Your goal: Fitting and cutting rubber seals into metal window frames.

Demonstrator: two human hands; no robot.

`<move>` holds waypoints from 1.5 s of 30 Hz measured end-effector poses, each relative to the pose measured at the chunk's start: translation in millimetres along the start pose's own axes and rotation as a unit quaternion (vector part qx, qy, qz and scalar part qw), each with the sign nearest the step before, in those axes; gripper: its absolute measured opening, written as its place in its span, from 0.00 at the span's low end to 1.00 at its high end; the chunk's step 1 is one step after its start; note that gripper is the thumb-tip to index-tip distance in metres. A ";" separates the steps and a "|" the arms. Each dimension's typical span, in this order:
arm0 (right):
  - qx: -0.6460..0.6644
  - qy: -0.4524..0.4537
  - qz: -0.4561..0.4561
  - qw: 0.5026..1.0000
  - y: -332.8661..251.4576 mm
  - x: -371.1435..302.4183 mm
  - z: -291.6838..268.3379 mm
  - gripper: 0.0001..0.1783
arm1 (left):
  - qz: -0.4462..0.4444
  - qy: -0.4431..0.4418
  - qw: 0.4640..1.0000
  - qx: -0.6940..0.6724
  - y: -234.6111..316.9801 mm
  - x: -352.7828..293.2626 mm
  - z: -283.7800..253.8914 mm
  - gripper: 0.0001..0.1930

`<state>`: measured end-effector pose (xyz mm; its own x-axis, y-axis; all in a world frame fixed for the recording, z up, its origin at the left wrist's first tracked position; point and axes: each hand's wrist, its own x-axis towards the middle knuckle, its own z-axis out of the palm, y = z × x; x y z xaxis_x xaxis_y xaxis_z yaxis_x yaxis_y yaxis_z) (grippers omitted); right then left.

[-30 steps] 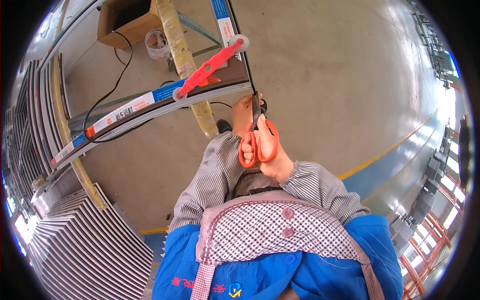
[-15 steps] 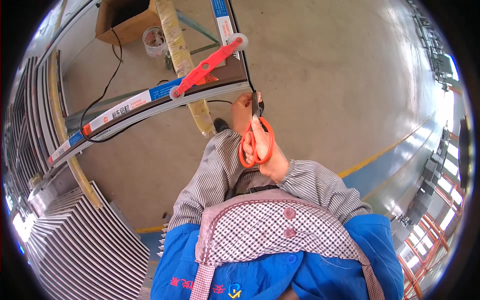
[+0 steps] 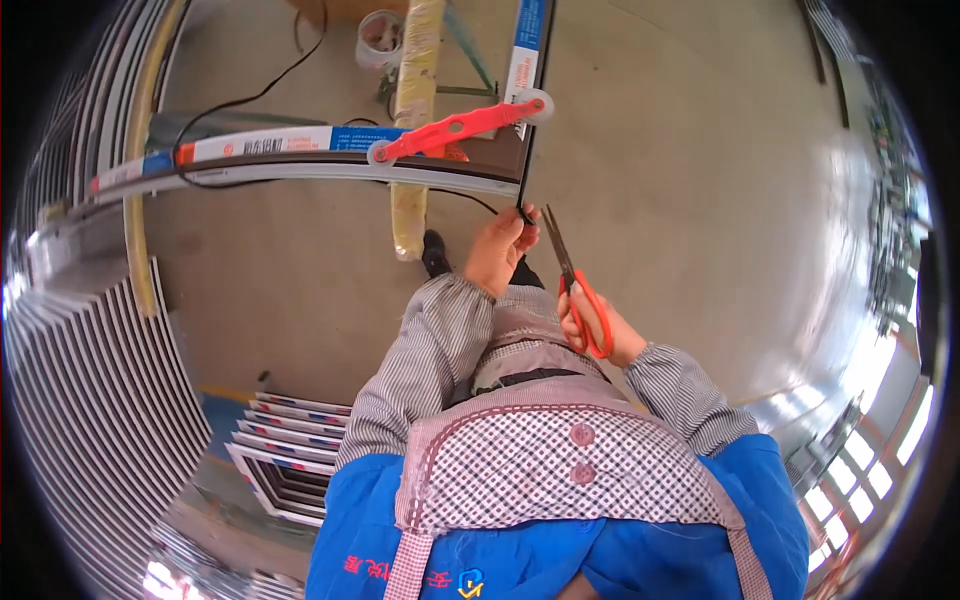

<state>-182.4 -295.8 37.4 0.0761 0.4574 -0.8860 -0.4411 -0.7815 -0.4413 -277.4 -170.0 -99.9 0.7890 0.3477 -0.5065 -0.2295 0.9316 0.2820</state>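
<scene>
My left hand (image 3: 497, 247) pinches the end of a thin black rubber strip (image 3: 525, 185) just below the corner of a brown metal frame (image 3: 490, 170). The strip runs along the frame's outer edge to that corner. My right hand (image 3: 612, 330) grips scissors (image 3: 588, 300) with orange-red handles, to the right of the left hand. Their dark blades point up and a little left, look nearly closed, and stand apart from the strip. A red bar (image 3: 456, 127) with round clear discs at its ends lies diagonally across the frame's corner.
A yellow-wrapped beam (image 3: 412, 120) supports the frame. A black cable (image 3: 268, 95) loops over its left part. A clear tub (image 3: 380, 38) stands beyond. Stacked long profiles (image 3: 110, 390) fill the left, with piled frames (image 3: 285, 450) beside me.
My right hand and the scissors have moved right and down, away from the frame's corner. My left hand now shows fully at the strip. The view has turned, shifting the frame to the right.
</scene>
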 end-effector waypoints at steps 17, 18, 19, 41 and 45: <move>-0.149 -0.109 0.030 0.982 -36.9 18.5 -22.8 0.28 | 0.201 0.001 0.957 -0.211 -54.1 23.3 19.1 0.08; -0.143 -0.105 0.022 0.984 -37.3 19.0 -21.9 0.28 | 0.198 0.005 0.957 -0.213 -54.8 23.8 19.6 0.08; -0.145 -0.105 0.021 0.984 -37.3 19.6 -20.7 0.28 | 0.201 0.004 0.956 -0.214 -55.4 24.1 20.2 0.08; -0.647 0.060 -0.253 0.717 -23.4 57.3 -47.9 0.21 | 0.273 0.311 0.908 -0.063 -61.4 2.4 35.9 0.12; -0.640 -0.081 -0.293 0.706 -25.9 84.3 -51.7 0.19 | 0.235 0.276 0.931 -0.051 -52.9 2.0 32.0 0.13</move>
<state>-118.3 -259.0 -33.2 -0.2393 0.8223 -0.5163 0.8006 -0.1337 -0.5841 -245.4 -222.0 -89.8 0.1819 0.6942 -0.6964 -0.5503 0.6588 0.5130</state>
